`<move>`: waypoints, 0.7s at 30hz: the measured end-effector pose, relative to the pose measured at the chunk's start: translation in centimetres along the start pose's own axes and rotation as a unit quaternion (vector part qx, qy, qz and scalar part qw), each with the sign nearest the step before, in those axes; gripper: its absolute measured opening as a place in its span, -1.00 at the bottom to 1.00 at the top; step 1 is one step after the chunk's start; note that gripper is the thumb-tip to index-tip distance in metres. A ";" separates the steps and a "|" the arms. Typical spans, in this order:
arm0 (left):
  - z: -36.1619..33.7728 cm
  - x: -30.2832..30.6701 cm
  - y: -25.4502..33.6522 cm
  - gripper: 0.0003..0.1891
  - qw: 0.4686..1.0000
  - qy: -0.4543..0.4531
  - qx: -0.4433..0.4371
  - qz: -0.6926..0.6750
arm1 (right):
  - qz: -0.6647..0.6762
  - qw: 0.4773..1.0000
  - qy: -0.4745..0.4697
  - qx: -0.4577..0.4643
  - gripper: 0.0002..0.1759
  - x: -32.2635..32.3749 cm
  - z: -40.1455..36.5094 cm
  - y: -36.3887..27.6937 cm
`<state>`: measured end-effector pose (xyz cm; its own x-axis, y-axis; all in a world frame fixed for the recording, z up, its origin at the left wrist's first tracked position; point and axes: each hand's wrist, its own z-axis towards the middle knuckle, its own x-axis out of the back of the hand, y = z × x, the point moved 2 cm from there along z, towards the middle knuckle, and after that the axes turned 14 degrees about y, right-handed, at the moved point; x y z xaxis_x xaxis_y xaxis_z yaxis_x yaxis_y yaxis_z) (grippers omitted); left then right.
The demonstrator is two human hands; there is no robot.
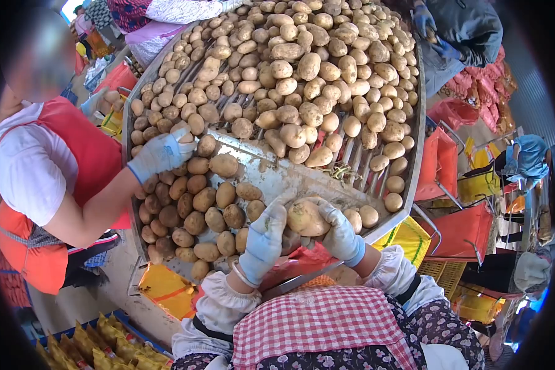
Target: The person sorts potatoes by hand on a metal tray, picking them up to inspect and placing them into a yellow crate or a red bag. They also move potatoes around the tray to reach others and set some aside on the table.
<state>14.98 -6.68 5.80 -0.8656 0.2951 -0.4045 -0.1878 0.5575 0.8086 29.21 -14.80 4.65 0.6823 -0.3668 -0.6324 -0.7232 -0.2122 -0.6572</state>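
Observation:
In front of my body, a large tan potato (pixel 306 218) is held up between both my hands, over the near edge of the sorting table. My left hand (pixel 265 237), in a pale blue and white glove, closes on its left side. Gloved the same way, my right hand (pixel 342 233) grips the right side, fingers bent around it. Beneath the potato the view is partly hidden by my hands. Just left of my left hand lies a pile of browner potatoes (pixel 203 200). Two smaller potatoes (pixel 359 217) rest by my right hand.
A large heap of potatoes (pixel 314 80) covers the slatted far part of the metal-rimmed table (pixel 420 123). At left, a co-worker's gloved hand (pixel 162 154) reaches over the pile. Another person's gloved hands (pixel 435 31) are at upper right. Yellow crates (pixel 407 237) and red bins (pixel 459 231) stand right.

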 end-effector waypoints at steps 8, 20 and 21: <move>-1.2 1.7 1.1 -0.67 0.939 0.022 -0.173 0.296 | -0.438 0.869 0.048 0.226 -0.54 -0.1 0.5 0.7; -26.4 34.0 -7.2 -0.64 0.650 0.735 -0.115 0.155 | -0.561 0.826 -0.045 0.033 -0.46 -2.0 6.0 1.2; -29.7 35.7 -10.2 -0.62 0.606 0.779 -0.069 0.146 | -0.577 0.811 -0.091 0.029 -0.45 -2.8 6.7 2.2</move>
<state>-27.77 -24.89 -4.14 -0.2389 -0.7856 0.5708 0.1349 0.5553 0.8207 26.36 -8.20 2.24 0.9098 0.1875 0.3703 0.4105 -0.2742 -0.8697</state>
